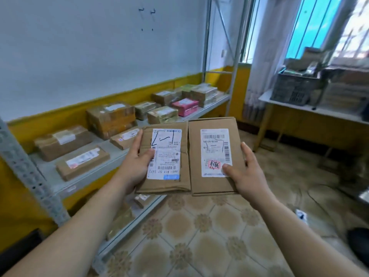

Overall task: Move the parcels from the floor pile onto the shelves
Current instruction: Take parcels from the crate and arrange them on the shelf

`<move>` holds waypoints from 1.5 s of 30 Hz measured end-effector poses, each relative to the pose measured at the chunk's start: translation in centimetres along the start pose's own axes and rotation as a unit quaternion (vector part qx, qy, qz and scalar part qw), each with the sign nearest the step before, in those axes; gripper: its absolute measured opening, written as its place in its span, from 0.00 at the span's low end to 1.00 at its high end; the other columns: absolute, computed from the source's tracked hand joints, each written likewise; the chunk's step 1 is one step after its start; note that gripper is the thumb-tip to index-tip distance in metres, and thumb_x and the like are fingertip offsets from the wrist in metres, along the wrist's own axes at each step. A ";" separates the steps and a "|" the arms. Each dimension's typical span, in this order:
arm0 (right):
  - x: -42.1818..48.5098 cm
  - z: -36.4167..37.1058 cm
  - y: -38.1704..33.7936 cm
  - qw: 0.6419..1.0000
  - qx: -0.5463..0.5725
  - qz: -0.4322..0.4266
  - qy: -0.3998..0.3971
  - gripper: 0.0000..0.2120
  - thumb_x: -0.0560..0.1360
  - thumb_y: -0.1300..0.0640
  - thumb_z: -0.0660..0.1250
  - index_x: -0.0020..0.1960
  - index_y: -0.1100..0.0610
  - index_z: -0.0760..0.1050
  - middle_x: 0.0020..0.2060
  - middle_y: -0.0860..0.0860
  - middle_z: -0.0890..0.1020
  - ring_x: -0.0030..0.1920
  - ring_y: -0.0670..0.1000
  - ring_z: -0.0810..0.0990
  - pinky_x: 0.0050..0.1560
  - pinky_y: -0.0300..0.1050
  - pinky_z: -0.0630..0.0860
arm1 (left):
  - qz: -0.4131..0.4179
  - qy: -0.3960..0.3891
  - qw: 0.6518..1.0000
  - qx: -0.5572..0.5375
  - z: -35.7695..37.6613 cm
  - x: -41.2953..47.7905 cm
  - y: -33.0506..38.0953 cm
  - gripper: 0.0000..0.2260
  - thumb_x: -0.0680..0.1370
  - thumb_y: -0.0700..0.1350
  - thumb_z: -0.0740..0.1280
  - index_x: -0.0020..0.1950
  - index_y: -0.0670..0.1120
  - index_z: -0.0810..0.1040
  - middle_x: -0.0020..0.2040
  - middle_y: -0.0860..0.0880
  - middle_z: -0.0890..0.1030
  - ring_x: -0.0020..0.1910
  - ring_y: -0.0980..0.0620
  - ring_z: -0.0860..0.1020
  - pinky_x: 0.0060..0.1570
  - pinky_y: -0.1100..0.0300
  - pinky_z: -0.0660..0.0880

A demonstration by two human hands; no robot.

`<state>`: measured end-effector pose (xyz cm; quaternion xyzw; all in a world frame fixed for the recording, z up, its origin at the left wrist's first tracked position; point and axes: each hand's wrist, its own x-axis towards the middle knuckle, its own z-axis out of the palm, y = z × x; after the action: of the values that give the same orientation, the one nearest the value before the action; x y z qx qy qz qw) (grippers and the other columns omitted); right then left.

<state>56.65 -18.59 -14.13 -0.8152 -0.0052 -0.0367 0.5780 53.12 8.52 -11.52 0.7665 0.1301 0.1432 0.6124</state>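
Both hands are full on my feed. My left hand (133, 166) grips the left parcel (184, 154), a flat, creased cardboard packet. The thumb presses on its white shipping label and the fingers lie along its left edge. My right hand (247, 176) holds the right parcel (195, 156), a flat cardboard box, with the thumb on the label and the fingers along the right edge. The two parcels are side by side, labels up, their inner edges touching or very nearly so. They are in the air above the tiled floor (209, 236), near the front of the metal shelving unit (26, 172) on my left.

The upper shelf (48, 170) carries a row of parcels. Nearest me are two flat brown parcels (82, 163), with a large taped carton (111, 118) behind them. Several smaller brown boxes and a pink parcel (184, 106) sit toward the far end. The lower shelf (129, 226) holds more brown packets, partly hidden behind my left arm.

Across the room a white bench (265, 98) stands below the window (311, 27). On it sits a dark slatted crate (293, 90) whose contents are too blurred to name. Beside the crate are stacks (345, 92) of what looks like flattened cardboard. A pale curtain (265, 66) hangs at the bench's left end. The wall (79, 56) is white above a yellow band.
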 end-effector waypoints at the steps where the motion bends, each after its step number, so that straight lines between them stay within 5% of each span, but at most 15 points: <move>1: 1.0 -0.9 0.1 1.000 0.000 0.000 0.013 0.41 0.73 0.53 0.74 0.78 0.39 0.54 0.63 0.43 0.75 0.59 0.50 0.77 0.63 0.55 0.75 | 0.003 -0.007 1.000 0.002 1.3 1.1 0.4 0.28 0.83 0.45 0.60 0.78 0.62 0.53 0.64 0.52 0.71 0.43 0.62 0.74 0.27 0.75 0.70; 10: 14.8 -3.8 1.7 0.997 0.006 -0.005 0.078 0.41 0.74 0.55 0.74 0.77 0.39 0.55 0.59 0.41 0.78 0.56 0.46 0.79 0.60 0.53 0.77 | 0.052 -0.049 0.997 0.010 11.0 15.5 1.5 0.28 0.82 0.44 0.61 0.78 0.60 0.54 0.60 0.54 0.71 0.40 0.66 0.71 0.26 0.77 0.68; 15: 23.4 -4.2 1.4 0.995 -0.010 -0.002 0.097 0.41 0.73 0.53 0.74 0.77 0.37 0.54 0.60 0.41 0.78 0.57 0.47 0.79 0.59 0.56 0.79 | 0.064 -0.078 0.995 -0.016 15.0 25.8 1.6 0.28 0.82 0.45 0.62 0.78 0.62 0.54 0.68 0.55 0.69 0.52 0.56 0.75 0.45 0.63 0.71; 20: 30.1 -5.9 2.6 0.992 -0.020 0.007 0.125 0.41 0.74 0.54 0.74 0.78 0.39 0.53 0.60 0.42 0.77 0.56 0.45 0.79 0.53 0.46 0.78 | 0.075 -0.120 0.990 0.003 20.1 32.4 2.5 0.28 0.82 0.43 0.62 0.78 0.59 0.55 0.62 0.55 0.70 0.46 0.59 0.74 0.34 0.79 0.67; 23: 33.3 -6.9 3.8 0.991 -0.014 0.024 0.131 0.41 0.75 0.56 0.73 0.78 0.41 0.53 0.58 0.43 0.77 0.52 0.41 0.78 0.42 0.36 0.75 | 0.073 -0.152 0.986 0.003 23.2 35.6 2.0 0.29 0.82 0.44 0.62 0.78 0.60 0.54 0.65 0.54 0.70 0.59 0.53 0.73 0.48 0.68 0.69; 28: 38.9 -9.6 6.4 0.989 -0.006 0.040 0.144 0.41 0.74 0.56 0.73 0.78 0.40 0.53 0.56 0.39 0.77 0.52 0.42 0.79 0.44 0.38 0.76 | 0.062 -0.159 0.985 -0.004 29.0 40.3 1.7 0.28 0.81 0.44 0.63 0.77 0.61 0.55 0.65 0.55 0.70 0.60 0.52 0.73 0.57 0.60 0.68; 33: 45.4 -14.0 9.3 0.987 0.014 0.046 0.155 0.40 0.75 0.56 0.72 0.78 0.39 0.53 0.56 0.40 0.77 0.50 0.41 0.78 0.40 0.36 0.74 | 0.052 -0.168 0.984 -0.005 36.5 44.5 2.3 0.29 0.82 0.44 0.62 0.77 0.62 0.54 0.62 0.57 0.70 0.57 0.52 0.74 0.47 0.61 0.72; 39: 54.3 -19.8 12.1 0.987 0.010 0.054 0.151 0.40 0.75 0.52 0.73 0.77 0.38 0.53 0.58 0.39 0.77 0.52 0.41 0.78 0.48 0.42 0.76 | 0.044 -0.155 0.987 -0.002 45.4 50.2 3.3 0.29 0.82 0.44 0.62 0.78 0.61 0.53 0.62 0.56 0.71 0.51 0.57 0.75 0.48 0.61 0.71; 45: 62.2 -22.1 14.3 0.990 -0.003 0.074 0.121 0.40 0.75 0.52 0.73 0.78 0.38 0.53 0.59 0.39 0.77 0.57 0.46 0.78 0.57 0.48 0.76 | -0.002 -0.153 0.988 -0.007 50.4 55.4 1.8 0.29 0.81 0.45 0.63 0.76 0.66 0.54 0.66 0.54 0.72 0.60 0.50 0.77 0.61 0.49 0.74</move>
<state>118.26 -46.27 -16.19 -0.8046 0.1251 -0.0926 0.5731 123.46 -16.54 -16.94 0.7749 0.0359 0.0238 0.6306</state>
